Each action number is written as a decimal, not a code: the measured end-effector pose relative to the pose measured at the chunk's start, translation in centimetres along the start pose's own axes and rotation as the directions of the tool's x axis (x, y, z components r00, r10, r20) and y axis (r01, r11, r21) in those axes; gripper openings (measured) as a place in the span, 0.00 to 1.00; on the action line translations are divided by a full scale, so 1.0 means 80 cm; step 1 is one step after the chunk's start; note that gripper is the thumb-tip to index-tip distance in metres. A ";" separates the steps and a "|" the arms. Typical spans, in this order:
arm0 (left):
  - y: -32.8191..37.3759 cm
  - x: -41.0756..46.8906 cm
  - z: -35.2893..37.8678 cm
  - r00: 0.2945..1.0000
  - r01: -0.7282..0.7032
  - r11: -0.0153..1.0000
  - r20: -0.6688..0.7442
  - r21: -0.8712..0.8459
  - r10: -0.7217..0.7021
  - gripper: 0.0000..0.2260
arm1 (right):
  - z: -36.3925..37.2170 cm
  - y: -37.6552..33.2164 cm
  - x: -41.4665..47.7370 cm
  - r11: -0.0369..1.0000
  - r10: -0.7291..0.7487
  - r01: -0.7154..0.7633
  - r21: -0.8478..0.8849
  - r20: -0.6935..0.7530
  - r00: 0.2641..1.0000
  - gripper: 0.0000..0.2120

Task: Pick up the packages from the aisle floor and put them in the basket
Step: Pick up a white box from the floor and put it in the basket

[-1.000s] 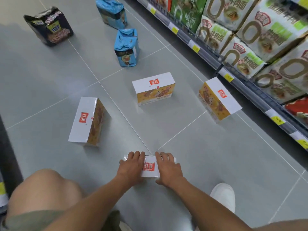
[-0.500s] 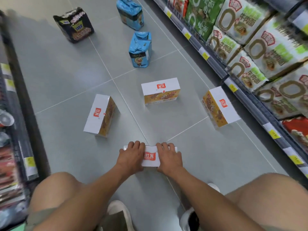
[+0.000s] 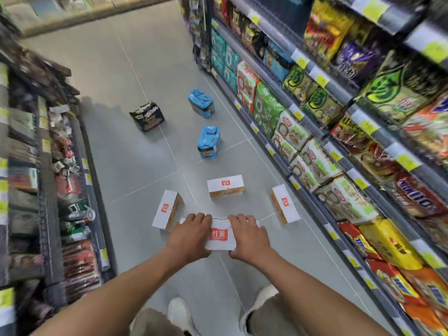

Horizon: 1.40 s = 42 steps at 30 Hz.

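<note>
A white box with a red logo (image 3: 220, 235) is held between both hands above the aisle floor. My left hand (image 3: 189, 235) grips its left end and my right hand (image 3: 248, 236) grips its right end, fingers curled over the far edge. Three more white and yellow boxes lie on the tiles: one to the left (image 3: 167, 209), one ahead (image 3: 225, 189), one to the right (image 3: 284, 207). Farther off stand two blue packs, the nearer (image 3: 208, 141) and the farther (image 3: 201, 103), and a black pack (image 3: 147, 116). No basket is in view.
Stocked shelves line both sides of the aisle: noodle packs on the right shelf (image 3: 315, 146), cans and small goods on the left shelf (image 3: 48, 190). My white shoes (image 3: 179, 314) stand on the grey tile floor (image 3: 135, 166) below the held box.
The view has risen and pulled back from a crouch. The box has come up off the floor, still held by both hands. The other packages have not moved.
</note>
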<state>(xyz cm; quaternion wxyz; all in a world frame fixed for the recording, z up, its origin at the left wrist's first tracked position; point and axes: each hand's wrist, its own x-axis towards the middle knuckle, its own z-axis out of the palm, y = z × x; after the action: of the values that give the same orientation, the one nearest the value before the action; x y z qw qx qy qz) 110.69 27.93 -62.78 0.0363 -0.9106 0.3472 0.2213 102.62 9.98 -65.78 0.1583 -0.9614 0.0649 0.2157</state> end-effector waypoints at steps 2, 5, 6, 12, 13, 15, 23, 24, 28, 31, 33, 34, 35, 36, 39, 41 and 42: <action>0.024 -0.015 -0.056 0.999 -0.037 0.999 -0.018 0.039 0.038 0.37 | -0.055 0.005 -0.033 1.000 0.011 -0.011 -0.024 -0.013 1.000 0.46; 0.059 -0.026 -0.119 0.993 -0.096 0.988 -0.053 0.117 0.103 0.38 | -0.117 0.025 -0.076 0.999 0.021 -0.023 -0.033 -0.057 0.998 0.45; 0.072 -0.028 -0.136 0.990 -0.113 0.985 -0.065 0.130 0.122 0.38 | -0.133 0.034 -0.090 0.999 0.025 -0.028 -0.031 -0.076 0.997 0.45; 0.161 -0.018 -0.191 0.974 -0.195 0.967 -0.084 0.164 0.211 0.41 | -0.188 0.101 -0.160 0.995 0.092 -0.095 -0.024 -0.127 0.988 0.45; 0.176 -0.016 -0.194 0.973 -0.207 0.964 -0.068 0.168 0.221 0.42 | -0.191 0.112 -0.171 0.993 0.109 -0.112 -0.022 -0.126 0.986 0.46; 0.200 -0.011 -0.198 0.968 -0.237 0.956 -0.036 0.171 0.247 0.44 | -0.193 0.130 -0.190 0.990 0.136 -0.140 -0.016 -0.127 0.983 0.46; 0.280 0.047 -0.243 0.870 -0.485 0.837 0.038 0.255 0.492 0.43 | -0.204 0.187 -0.242 0.918 0.396 -0.387 0.084 -0.159 0.904 0.47; 0.288 0.053 -0.244 0.847 -0.520 0.807 0.051 0.281 0.529 0.44 | -0.203 0.190 -0.250 0.900 0.435 -0.423 0.103 -0.159 0.886 0.47; 0.325 0.068 -0.251 0.736 -0.653 0.664 0.097 0.364 0.670 0.44 | -0.196 0.186 -0.291 0.802 0.594 -0.566 0.192 -0.143 0.792 0.48; 0.349 0.074 -0.250 0.621 -0.751 0.539 0.129 0.382 0.773 0.45 | -0.186 0.176 -0.319 0.703 0.705 -0.664 0.254 -0.126 0.698 0.48; 0.366 0.074 -0.245 0.541 -0.803 0.452 0.157 0.389 0.826 0.46 | -0.176 0.165 -0.340 0.630 0.769 -0.717 0.298 -0.108 0.630 0.47; 0.373 0.071 -0.243 0.508 -0.822 0.417 0.169 0.387 0.845 0.46 | -0.171 0.160 -0.348 0.602 0.790 -0.736 0.311 -0.097 0.606 0.47; 0.382 0.065 -0.242 0.472 -0.842 0.377 0.190 0.385 0.861 0.45 | -0.166 0.153 -0.359 0.566 0.815 -0.757 0.325 -0.083 0.574 0.47; 0.393 0.058 -0.240 0.435 -0.860 0.332 0.217 0.386 0.874 0.45 | -0.160 0.147 -0.371 0.526 0.841 -0.779 0.342 -0.069 0.537 0.48; 0.430 0.032 -0.232 0.340 -0.897 0.213 0.297 0.388 0.892 0.44 | -0.139 0.128 -0.410 0.410 0.898 -0.815 0.410 -0.026 0.438 0.48; 0.453 0.010 -0.222 0.270 -0.917 0.135 0.335 0.376 0.902 0.44 | -0.122 0.115 -0.438 0.347 0.926 -0.831 0.435 -0.016 0.378 0.48; 0.465 -0.002 -0.216 0.234 -0.924 0.093 0.355 0.371 0.905 0.45 | -0.112 0.108 -0.454 0.312 0.939 -0.836 0.452 -0.011 0.344 0.48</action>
<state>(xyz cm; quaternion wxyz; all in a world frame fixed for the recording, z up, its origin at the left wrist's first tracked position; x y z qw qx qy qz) 92.97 -3.91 -43.93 0.1382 -0.4447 0.8781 0.1100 71.87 0.94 -44.69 0.1778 -0.7311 0.6484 0.1160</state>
